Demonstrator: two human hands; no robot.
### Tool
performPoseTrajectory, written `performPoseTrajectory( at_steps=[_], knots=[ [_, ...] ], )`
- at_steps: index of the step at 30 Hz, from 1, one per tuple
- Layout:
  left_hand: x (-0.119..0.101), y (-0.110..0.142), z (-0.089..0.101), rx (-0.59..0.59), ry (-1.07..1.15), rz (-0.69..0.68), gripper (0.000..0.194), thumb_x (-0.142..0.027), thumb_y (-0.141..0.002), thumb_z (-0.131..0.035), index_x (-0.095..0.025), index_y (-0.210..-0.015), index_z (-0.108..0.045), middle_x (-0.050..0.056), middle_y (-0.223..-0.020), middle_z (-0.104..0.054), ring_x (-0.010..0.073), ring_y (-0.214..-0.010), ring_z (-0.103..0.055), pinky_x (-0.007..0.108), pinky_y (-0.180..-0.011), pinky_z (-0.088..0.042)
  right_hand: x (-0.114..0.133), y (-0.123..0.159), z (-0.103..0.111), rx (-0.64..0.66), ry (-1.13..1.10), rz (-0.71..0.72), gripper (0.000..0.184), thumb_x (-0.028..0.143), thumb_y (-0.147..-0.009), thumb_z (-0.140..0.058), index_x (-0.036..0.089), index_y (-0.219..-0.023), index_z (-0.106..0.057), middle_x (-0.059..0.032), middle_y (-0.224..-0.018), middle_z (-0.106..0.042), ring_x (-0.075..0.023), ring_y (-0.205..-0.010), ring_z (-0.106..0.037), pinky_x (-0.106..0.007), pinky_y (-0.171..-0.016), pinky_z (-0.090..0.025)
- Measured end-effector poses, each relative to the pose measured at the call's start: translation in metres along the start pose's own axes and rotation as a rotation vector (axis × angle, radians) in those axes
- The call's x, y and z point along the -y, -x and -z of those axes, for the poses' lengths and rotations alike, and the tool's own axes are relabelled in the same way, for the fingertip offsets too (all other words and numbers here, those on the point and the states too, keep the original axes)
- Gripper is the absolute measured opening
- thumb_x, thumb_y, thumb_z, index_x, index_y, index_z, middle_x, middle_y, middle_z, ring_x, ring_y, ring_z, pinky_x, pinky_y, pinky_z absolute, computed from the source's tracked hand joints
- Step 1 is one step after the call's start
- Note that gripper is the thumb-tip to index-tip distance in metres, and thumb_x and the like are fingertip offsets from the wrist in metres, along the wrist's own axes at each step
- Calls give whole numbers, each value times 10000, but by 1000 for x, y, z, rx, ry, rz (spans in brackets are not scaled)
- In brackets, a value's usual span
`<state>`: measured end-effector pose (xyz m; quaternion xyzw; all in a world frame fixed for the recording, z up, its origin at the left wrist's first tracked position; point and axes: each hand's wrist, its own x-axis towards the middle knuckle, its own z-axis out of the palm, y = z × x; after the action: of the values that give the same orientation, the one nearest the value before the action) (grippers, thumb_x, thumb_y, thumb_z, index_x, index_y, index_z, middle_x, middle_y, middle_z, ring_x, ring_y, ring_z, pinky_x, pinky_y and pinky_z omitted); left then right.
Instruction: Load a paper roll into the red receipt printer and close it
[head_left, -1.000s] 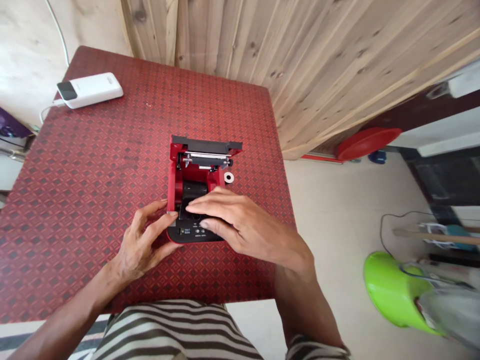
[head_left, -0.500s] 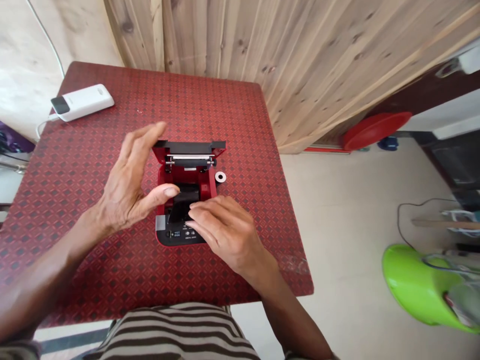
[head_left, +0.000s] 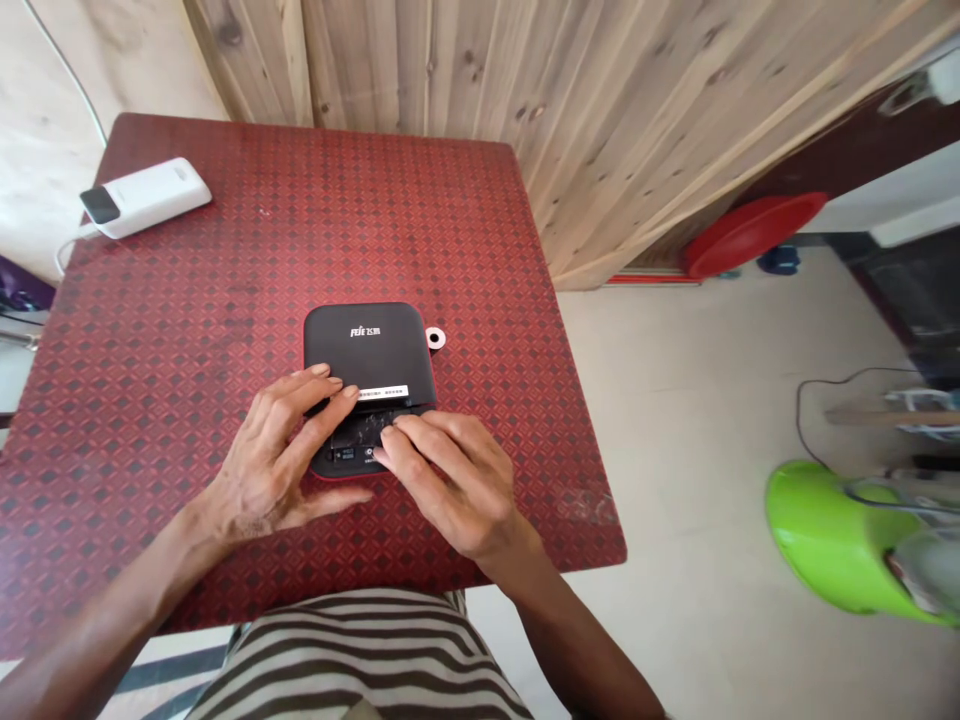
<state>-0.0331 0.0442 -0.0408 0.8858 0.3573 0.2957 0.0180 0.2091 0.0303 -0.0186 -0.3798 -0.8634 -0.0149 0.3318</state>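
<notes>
A small red printer with a black lid (head_left: 369,350) lies closed in the middle of the red patterned table (head_left: 187,330). My left hand (head_left: 274,462) rests on its near left part, fingers stretched flat across the lid's front edge. My right hand (head_left: 442,480) lies on the near right part, fingertips on the black front panel with the buttons. Both hands are flat and hold nothing. A small white ring-shaped spool (head_left: 434,338) lies on the table just right of the printer.
A white power bank (head_left: 142,196) with a cable sits at the table's far left corner. A wooden plank wall (head_left: 525,90) stands behind the table. On the floor to the right are a red basin (head_left: 750,235) and a green plastic container (head_left: 825,545).
The printer's lid was standing open and is now shut. My left hand rose over the lid, then came down flat on it. My right hand stayed on the front panel.
</notes>
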Motion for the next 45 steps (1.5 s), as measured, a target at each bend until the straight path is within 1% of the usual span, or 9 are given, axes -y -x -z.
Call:
performPoseTrajectory(
  at_steps=[3, 10, 12, 15, 20, 23, 29, 36, 45],
  knots=[
    [0, 0, -2, -20, -2, 17, 827, -479, -863, -803, -114, -1526, -469, 211, -1357, -589, 370, -1355, -569, 524, -1129, -524, -1, 1, -2, -13, -8, 2, 88, 163, -975, -707, 181, -1060, -721, -64, -985, -806, -205, -894, -708, -350, -796, -581],
    [0, -3, 0, -27, -17, 30, 784, -483, -864, -803, -223, -1525, -474, 168, -1333, -620, 350, -1280, -631, 507, -1027, -574, -8, 7, -2, -91, -97, -63, 269, 225, -973, -720, 247, -1239, -681, -70, -1100, -796, -235, -999, -736, -396, -878, -610],
    [0, -2, -2, -24, -10, 39, 798, -476, -849, -818, -215, -1521, -474, 171, -1340, -611, 358, -1295, -621, 519, -1047, -569, -17, 10, -2, -178, -138, -177, 276, 227, -987, -692, 271, -1259, -678, -73, -1130, -787, -247, -1028, -735, -428, -890, -604],
    [0, 1, -6, -15, 17, 61, 833, -473, -852, -816, -212, -1545, -434, 174, -1379, -579, 370, -1362, -575, 547, -1119, -540, -41, 19, -12, -276, -193, -394, 179, 248, -1054, -556, 254, -1127, -719, -68, -1044, -781, -233, -987, -729, -421, -873, -582],
    [-6, 18, -12, -159, -32, 127, 946, -529, -807, -851, -263, -1576, -369, 139, -1476, -519, 348, -1364, -573, 566, -1099, -574, -79, 41, -47, -166, -284, -759, 431, 476, -1098, -403, 212, -954, -711, -56, -896, -728, -201, -828, -682, -360, -789, -537],
    [-11, 30, -11, -197, -56, 173, 915, -454, -779, -894, -257, -1537, -420, 139, -1444, -566, 318, -1286, -628, 491, -999, -632, -86, 45, -55, -128, -367, -860, 490, 555, -1088, -395, 206, -912, -691, -44, -856, -699, -190, -779, -646, -334, -748, -505],
    [-10, 42, -10, -218, -98, 139, 756, -360, -818, -874, -260, -1468, -502, 135, -1387, -623, 279, -1204, -679, 437, -907, -645, -83, 40, -51, -104, -347, -828, 477, 559, -1079, -419, 213, -870, -673, -44, -849, -687, -198, -800, -641, -340, -767, -479],
    [-7, 41, -12, -199, -80, 209, 626, -475, -861, -817, -348, -1401, -526, 92, -1373, -631, 277, -1181, -696, 447, -877, -659, -82, 39, -51, -101, -323, -828, 421, 525, -1062, -462, 221, -883, -693, -34, -840, -698, -202, -785, -637, -343, -746, -472],
    [-2, 38, -16, -236, 114, 244, 553, -385, -831, -860, -296, -1307, -594, 88, -1310, -644, 271, -1190, -685, 494, -935, -648, -81, 42, -50, -131, -334, -831, 363, 466, -1058, -505, 209, -924, -724, -43, -881, -727, -206, -816, -662, -350, -770, -483]
  ],
)
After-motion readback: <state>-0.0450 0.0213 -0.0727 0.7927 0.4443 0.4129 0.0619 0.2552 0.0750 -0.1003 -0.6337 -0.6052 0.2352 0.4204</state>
